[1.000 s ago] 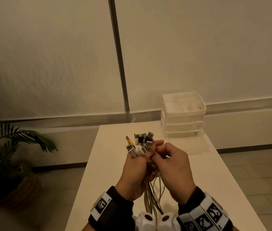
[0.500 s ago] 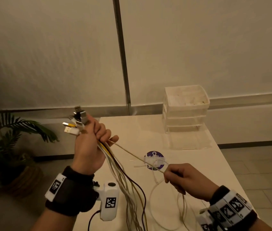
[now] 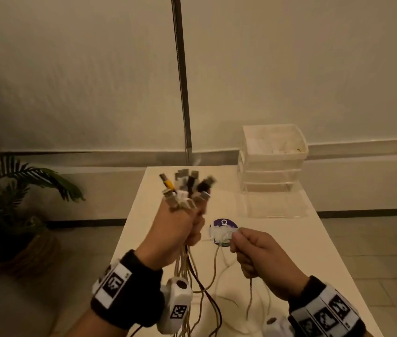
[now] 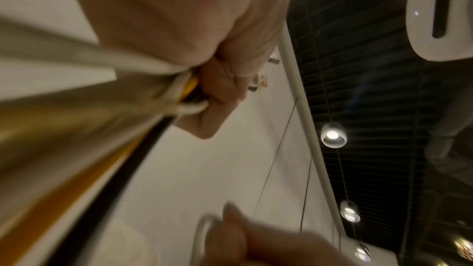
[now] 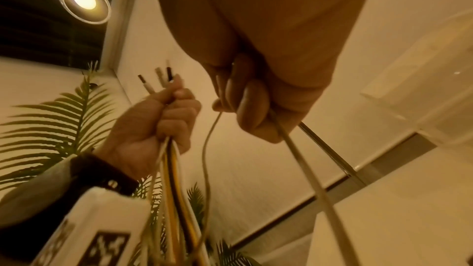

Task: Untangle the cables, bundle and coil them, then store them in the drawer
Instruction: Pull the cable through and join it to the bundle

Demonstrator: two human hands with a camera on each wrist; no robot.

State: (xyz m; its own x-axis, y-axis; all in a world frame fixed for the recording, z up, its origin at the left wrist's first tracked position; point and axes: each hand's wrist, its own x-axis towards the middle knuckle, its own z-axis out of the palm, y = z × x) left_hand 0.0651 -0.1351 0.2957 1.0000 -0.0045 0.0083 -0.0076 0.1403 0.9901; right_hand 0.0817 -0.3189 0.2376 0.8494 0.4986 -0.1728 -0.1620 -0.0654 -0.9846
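My left hand (image 3: 180, 229) (image 5: 163, 120) grips a bunch of cables (image 3: 187, 266) upright above the table, with their plugs (image 3: 185, 190) fanned out over the fist. White, yellow and black cords (image 5: 174, 179) hang down from it. My right hand (image 3: 253, 251) (image 5: 256, 98) is curled around one pale cable (image 3: 249, 295) (image 5: 302, 161) just right of the left fist, and a white loop of it shows at the fingertips. The stacked clear plastic drawer unit (image 3: 272, 159) stands at the table's far right.
A round purple sticker (image 3: 224, 223) lies on the white table (image 3: 314, 251) behind my hands. Loose cable loops (image 3: 221, 300) trail over the near table. A potted palm (image 3: 17, 203) stands on the floor to the left. A dark pole (image 3: 181, 79) runs up the wall.
My left hand swung the bunch out to the left, then back to the centre. My right hand pulled one cable down and right, then rose close to the left fist.
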